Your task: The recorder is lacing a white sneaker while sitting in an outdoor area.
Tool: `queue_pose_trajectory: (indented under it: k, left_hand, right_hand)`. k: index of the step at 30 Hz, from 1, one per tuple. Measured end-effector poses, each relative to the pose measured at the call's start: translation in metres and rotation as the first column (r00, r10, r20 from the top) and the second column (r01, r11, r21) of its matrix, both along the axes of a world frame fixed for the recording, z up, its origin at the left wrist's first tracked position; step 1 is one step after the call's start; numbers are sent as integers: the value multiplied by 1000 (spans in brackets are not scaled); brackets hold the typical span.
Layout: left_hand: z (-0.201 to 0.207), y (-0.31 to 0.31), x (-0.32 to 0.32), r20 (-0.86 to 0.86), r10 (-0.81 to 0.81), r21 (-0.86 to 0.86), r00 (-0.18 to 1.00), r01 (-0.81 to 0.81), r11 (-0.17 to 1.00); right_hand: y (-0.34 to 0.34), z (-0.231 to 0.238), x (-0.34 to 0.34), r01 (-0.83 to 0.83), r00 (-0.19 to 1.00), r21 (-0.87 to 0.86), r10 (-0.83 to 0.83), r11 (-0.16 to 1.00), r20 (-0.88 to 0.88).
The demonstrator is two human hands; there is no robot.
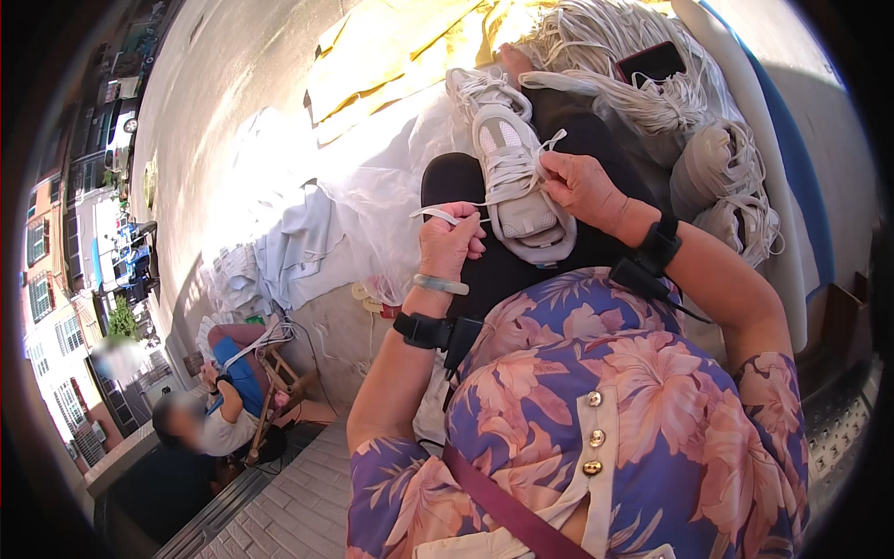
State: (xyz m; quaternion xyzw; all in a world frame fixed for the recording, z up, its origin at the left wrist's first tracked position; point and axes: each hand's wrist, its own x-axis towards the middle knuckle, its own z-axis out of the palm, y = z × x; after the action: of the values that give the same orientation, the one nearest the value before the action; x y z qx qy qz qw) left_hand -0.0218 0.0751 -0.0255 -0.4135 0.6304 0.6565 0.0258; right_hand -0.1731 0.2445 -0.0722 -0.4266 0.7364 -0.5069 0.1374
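Note:
A pale beige sneaker point(523, 200) lies across my black-trousered lap, its toe pointing away and its heel opening close to my body. My left hand point(451, 247), beside the shoe's left edge, is closed on a white shoelace point(430, 213); the lace runs from the fist to the eyelets, and its loose end sticks out to the left. At the shoe's right edge, the thumb and fingers of my right hand point(585, 189) pinch the lacing, with a short lace end standing up above them. Just beyond the toe rests a second pale sneaker point(486, 90).
Bundles of white laces point(596, 37) are heaped at the far right, with a black phone point(652, 63) on top. Rolled lace bundles point(717, 168) lie nearer. Yellow sheeting point(391, 70) spreads beyond. At lower left a person point(228, 424) sits by a wooden frame point(279, 382).

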Motion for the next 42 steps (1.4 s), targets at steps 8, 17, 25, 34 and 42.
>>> queue_pose_trajectory:
  k: [8,17,25,34,42]
  left_hand:
    - [-11,2,-8,-50,5,-2,999,-5,1000]
    - [-35,6,-16,-151,-20,-199,988,-11,980]
    - [-39,11,-18,-204,17,-195,979,-57,979]
    - [-56,11,-20,-259,-153,-470,954,14,883]
    - [-20,-1,-30,149,-155,-368,977,200,908]
  right_hand:
    - [17,-4,-10,81,958,320,-163,944,238]
    - [17,10,-1,-68,977,440,-30,895,212]
    - [16,5,-7,-123,916,443,-71,888,395]
    - [16,4,-6,-119,901,442,-90,889,425]
    - [21,-9,-9,-102,890,375,-83,921,448]
